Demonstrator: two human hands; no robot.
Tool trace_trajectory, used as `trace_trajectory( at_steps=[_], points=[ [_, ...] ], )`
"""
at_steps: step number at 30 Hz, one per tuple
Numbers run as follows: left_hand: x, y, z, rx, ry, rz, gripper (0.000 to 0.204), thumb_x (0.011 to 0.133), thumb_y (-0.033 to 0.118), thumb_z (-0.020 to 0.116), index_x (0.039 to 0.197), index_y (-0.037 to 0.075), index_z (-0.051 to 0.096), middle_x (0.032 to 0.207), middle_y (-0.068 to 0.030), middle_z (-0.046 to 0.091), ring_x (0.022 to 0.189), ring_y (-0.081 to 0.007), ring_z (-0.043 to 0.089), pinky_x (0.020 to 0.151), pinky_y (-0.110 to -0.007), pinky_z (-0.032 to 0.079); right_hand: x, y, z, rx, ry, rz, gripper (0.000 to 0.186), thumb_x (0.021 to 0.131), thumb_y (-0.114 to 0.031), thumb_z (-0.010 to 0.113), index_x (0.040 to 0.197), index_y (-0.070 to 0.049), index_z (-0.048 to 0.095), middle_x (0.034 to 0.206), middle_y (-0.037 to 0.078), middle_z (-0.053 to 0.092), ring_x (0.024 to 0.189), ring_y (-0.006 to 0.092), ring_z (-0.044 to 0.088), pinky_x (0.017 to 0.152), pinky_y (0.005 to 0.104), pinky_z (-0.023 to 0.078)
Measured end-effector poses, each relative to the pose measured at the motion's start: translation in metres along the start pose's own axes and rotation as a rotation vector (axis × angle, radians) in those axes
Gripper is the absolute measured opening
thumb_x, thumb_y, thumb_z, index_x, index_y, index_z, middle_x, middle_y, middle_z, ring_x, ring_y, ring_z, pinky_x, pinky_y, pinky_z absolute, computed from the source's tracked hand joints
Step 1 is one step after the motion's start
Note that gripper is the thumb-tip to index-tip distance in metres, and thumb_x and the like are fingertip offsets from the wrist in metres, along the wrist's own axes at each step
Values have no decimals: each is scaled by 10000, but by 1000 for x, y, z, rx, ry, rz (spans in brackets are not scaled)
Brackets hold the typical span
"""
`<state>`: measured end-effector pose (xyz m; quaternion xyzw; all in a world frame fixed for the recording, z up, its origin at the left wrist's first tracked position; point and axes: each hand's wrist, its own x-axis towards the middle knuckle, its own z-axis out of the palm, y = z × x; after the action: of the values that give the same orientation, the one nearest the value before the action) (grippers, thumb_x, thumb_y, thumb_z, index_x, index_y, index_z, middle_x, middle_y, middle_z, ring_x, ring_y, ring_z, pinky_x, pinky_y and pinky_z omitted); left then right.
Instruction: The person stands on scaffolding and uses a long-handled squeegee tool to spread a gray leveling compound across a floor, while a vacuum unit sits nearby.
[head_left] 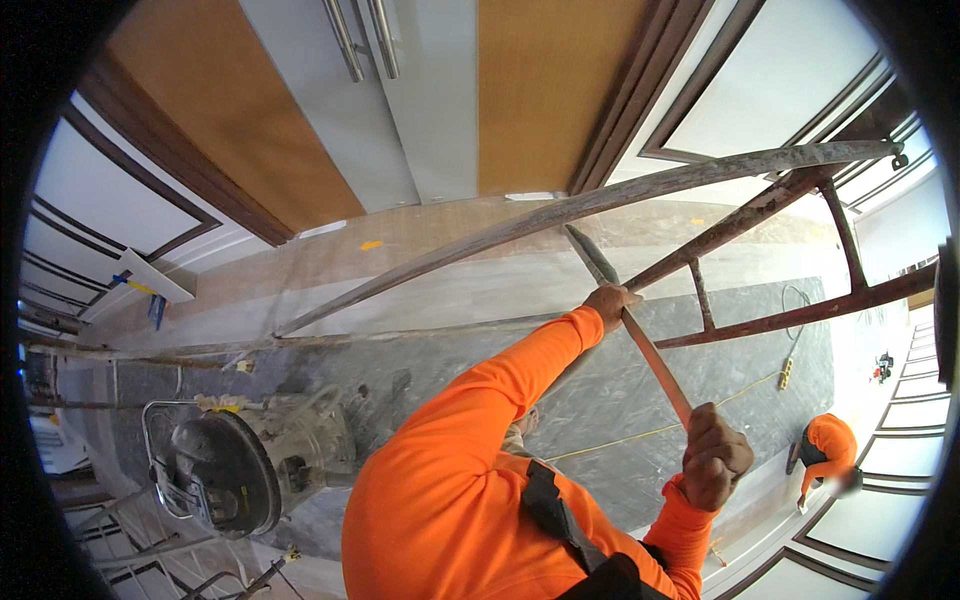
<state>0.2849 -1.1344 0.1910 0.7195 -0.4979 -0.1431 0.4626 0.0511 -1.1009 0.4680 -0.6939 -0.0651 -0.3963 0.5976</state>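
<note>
My left hand (609, 303) is closed at arm's length where a long narrow bar (657, 362) passes a rusty red scaffold frame (735, 222). Its fingers wrap the bar; whether they also touch the frame I cannot tell. Lower and to the right, my right hand (714, 456) makes a fist round the bar's near end. The bar looks flat, dark at its far tip and reddish brown nearer me; its exact kind is unclear. Beyond my left hand, a long grey scaffold brace (590, 203) crosses the view, bent by the lens.
A dusty drum-shaped vacuum machine (225, 470) stands at left on grey floor sheeting (480, 365). At right a person in orange (830, 447) crouches by the panelled wall. A yellow cable runs to a power strip (786, 374). Cabinet doors (435, 120) line the far side.
</note>
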Motion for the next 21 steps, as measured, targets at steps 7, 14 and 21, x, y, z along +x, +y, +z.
trace_trajectory(
  at_steps=[7,14,21],
  points=[
    [-48,25,-55,70,-26,-107,258,766,40,613,1007,70,700,876,-203,679,904,-399,649,804,-487,495,2,-21,14,108,22,-26,332,834,-188,533,546,-74,415,505,29,377,483,152,316,567,356,296],
    [-108,17,-91,188,58,-109,251,783,199,647,987,60,691,847,-191,664,871,-387,634,785,-479,480,-9,-30,36,250,10,19,331,810,-182,577,532,-60,446,488,54,417,455,180,354,535,376,304],
    [-127,22,-96,153,126,-127,341,790,197,647,1101,62,688,864,-169,673,866,-359,638,786,-457,483,-12,-36,46,266,-8,39,324,777,-174,602,516,-49,457,468,64,434,418,192,349,507,380,308]
  ],
)
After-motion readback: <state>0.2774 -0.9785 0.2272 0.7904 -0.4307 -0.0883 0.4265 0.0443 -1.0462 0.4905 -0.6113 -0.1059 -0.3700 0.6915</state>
